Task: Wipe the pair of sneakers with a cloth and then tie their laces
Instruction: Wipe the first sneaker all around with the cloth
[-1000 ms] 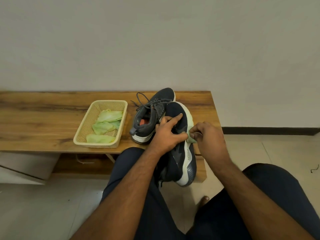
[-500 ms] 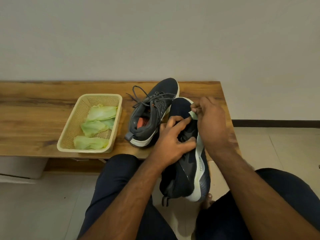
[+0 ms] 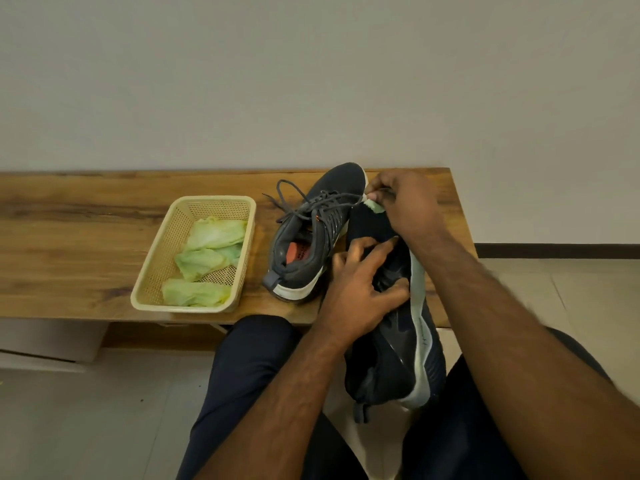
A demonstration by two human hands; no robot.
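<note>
One dark grey sneaker (image 3: pixel 311 233) stands on the wooden bench (image 3: pixel 86 220), its laces loose and an orange insole showing. The second dark sneaker (image 3: pixel 398 351) lies on its side between my knees, its pale sole edge turned to the right. My left hand (image 3: pixel 360 289) grips this sneaker over its upper. At the sneaker's toe my right hand (image 3: pixel 405 202) pinches a small light green cloth (image 3: pixel 375 206) against it; most of the cloth is hidden under my fingers.
A beige plastic basket (image 3: pixel 152 258) with several crumpled green cloths (image 3: pixel 207 251) sits on the bench left of the sneakers. A plain wall rises behind the bench. Pale tiled floor (image 3: pixel 86 427) lies below, and my dark-trousered legs fill the lower view.
My right hand has slid the cloth along the held sneaker's sole edge from its middle up to the toe. My left hand keeps its grip. The camera has tilted down.
</note>
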